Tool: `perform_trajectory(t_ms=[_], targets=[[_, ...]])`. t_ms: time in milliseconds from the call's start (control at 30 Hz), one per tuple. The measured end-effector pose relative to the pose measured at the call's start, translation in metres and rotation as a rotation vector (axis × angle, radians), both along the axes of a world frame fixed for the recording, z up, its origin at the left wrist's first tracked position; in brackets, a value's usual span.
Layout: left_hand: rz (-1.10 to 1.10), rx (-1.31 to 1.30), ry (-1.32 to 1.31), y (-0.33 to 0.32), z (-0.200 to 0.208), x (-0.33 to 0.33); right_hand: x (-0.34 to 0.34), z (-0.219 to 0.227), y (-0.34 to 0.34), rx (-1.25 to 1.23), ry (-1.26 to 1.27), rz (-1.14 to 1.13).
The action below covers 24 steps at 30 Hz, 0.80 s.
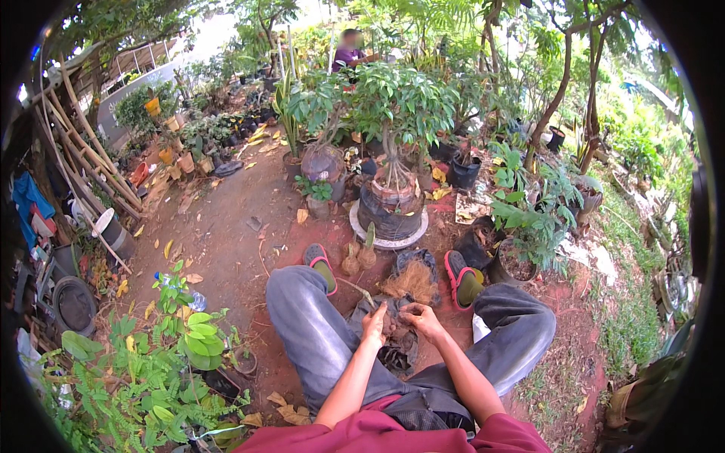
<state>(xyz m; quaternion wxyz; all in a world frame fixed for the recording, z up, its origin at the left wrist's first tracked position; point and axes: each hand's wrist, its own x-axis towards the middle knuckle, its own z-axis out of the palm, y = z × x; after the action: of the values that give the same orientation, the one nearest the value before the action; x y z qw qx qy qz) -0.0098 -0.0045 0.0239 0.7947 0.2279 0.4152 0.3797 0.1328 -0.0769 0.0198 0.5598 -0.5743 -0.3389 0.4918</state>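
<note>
From my remote place, I see the person's left hand [374,325] curled around a brown clump [392,326], which is located between the two hands, in front of the lap. The right hand [425,320] has its fingers bent close against this clump; whether they grip it, I cannot tell. Below the hands there is a crumpled black plastic [400,358]. A bundle of brown fibre [411,284] lies just beyond them, between the dark sandals with red edges [457,276]. Farther, a potted tree [391,205] stands upright on a pale round base. At left, any writing on the clear bottle [196,301] is too small for me to read.
</note>
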Motion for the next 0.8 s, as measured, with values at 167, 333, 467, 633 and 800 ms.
perform_trajectory(t_ms=[167, 333, 467, 633, 800], targets=[[-0.146, -0.019, 0.019, -0.003, -0.003, 0.001, -0.003, 0.007, -0.003, 0.002, -0.034, -0.022], [-0.392, 0.01, -0.16, -0.001, -0.004, -0.001, -0.002, 0.017, -0.006, -0.029, -0.149, -0.041], [-0.513, -0.005, -0.35, -0.002, 0.002, -0.004, 0.005, 0.021, -0.007, -0.078, 0.001, 0.004], [-0.575, -0.043, -0.439, -0.003, 0.005, -0.006, 0.008, 0.026, -0.009, -0.123, 0.148, 0.047], [-0.534, -0.036, -0.337, -0.001, -0.004, -0.004, 0.005, 0.026, -0.007, -0.122, 0.126, -0.014]])
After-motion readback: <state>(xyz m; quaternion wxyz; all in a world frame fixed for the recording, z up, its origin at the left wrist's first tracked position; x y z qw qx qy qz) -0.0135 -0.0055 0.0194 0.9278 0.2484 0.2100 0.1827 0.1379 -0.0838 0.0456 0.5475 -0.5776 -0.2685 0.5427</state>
